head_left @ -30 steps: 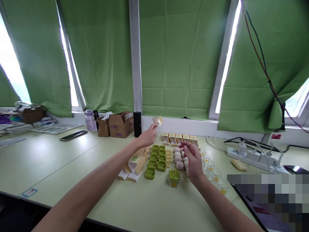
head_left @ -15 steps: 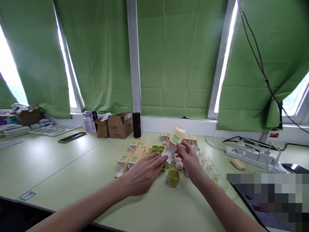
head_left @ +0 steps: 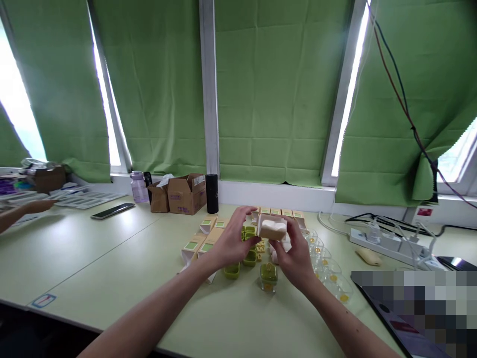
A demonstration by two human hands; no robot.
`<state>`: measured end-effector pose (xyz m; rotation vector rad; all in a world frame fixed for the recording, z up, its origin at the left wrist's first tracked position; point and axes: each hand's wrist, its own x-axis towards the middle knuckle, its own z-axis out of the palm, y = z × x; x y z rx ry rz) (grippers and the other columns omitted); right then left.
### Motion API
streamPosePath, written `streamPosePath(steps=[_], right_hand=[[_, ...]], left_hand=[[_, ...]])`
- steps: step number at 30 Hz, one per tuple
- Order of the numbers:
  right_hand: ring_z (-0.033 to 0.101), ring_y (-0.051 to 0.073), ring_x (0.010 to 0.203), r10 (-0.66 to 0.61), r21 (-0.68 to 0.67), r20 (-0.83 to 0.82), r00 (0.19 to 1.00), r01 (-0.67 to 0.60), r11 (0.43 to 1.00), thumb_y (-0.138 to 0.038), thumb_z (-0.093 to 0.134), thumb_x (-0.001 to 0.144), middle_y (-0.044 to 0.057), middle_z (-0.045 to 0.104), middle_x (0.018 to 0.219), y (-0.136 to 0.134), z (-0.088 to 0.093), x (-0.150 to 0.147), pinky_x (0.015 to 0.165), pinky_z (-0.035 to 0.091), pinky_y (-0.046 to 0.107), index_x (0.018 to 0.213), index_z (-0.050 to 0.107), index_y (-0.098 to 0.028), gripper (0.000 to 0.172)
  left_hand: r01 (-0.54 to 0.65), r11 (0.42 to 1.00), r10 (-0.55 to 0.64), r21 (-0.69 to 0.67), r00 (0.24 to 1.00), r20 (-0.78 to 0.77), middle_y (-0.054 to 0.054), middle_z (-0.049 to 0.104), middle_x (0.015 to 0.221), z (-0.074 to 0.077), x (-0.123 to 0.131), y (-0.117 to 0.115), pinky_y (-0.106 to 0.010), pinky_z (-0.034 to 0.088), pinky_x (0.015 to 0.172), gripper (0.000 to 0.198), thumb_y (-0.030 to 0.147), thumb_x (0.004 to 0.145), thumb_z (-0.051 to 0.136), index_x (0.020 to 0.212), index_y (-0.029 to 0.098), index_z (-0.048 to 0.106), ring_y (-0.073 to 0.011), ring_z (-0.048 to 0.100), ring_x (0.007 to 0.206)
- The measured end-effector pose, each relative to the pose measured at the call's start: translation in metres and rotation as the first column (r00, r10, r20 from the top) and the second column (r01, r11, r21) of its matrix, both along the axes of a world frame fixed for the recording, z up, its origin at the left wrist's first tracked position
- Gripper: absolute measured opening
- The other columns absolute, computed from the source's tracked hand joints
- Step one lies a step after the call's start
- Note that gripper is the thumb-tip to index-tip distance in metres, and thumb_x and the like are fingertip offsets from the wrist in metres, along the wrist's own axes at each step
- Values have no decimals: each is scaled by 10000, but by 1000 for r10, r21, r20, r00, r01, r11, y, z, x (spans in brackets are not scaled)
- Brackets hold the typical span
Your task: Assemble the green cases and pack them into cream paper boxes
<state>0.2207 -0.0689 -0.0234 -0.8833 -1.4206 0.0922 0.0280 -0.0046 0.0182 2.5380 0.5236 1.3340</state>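
Office-type workroom, doubling as a small packing bench. Evidence: long pale desks (head_left: 112, 258) under windows with green blinds (head_left: 272, 99), power strip (head_left: 387, 243) with cables plugged in, open cardboard boxes (head_left: 186, 193), phone (head_left: 112, 211), flat trays (head_left: 84, 199), rows of cartons (head_left: 279, 212), green lids (head_left: 233, 270) and clear cups (head_left: 330, 271) laid out batch-style.

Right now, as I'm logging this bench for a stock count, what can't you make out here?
All in the head view.
- Small beige cardboard box: underside and sides covered by the left hand and right hand.
- Lower right corner: a pixelated patch blurs whatever lies there.
- Co-worker's bare forearm: cut off by the left edge.
- Print on the brown cardboard cartons: too small to read.
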Motion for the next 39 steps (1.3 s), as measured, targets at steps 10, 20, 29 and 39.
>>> streamPosePath(steps=[10,20,29,39], right_hand=[[504,356,1475,-273,381,432,860,100,919,-25,462,959,161,450,1603,-1,-10,3,1052,578,588,1389,532,-295,513],[510,359,1449,-303,380,348,887,162,911,-96,516,971,170,528,1501,0,-10,4,1118,517,656,1491,439,-276,555],[533,357,1420,-220,326,337,916,106,939,-104,516,970,156,561,1458,-1,-10,2,1107,528,657,1481,438,-285,548],[506,344,1414,-118,163,282,952,74,984,-159,544,974,146,544,1443,1,-12,3,1148,486,651,1420,511,-273,462]], left_hand=[[-76,885,50,459,996,67,-212,501,1435,-23,-6,4,-560,532,1052,584,184,840,739,1378,236,519,-384,551,1342],[19,866,-78,500,992,97,-264,522,1480,-29,-14,11,-605,514,1090,682,301,838,809,1421,227,464,-420,546,1410],[-17,981,-20,194,983,184,-165,673,1264,-33,-12,9,-490,554,1003,511,241,881,718,1359,205,541,-333,654,1190],[396,761,-120,-515,865,488,-143,718,1224,-39,-4,17,-375,563,948,794,537,942,741,1573,194,400,-272,692,1129]])
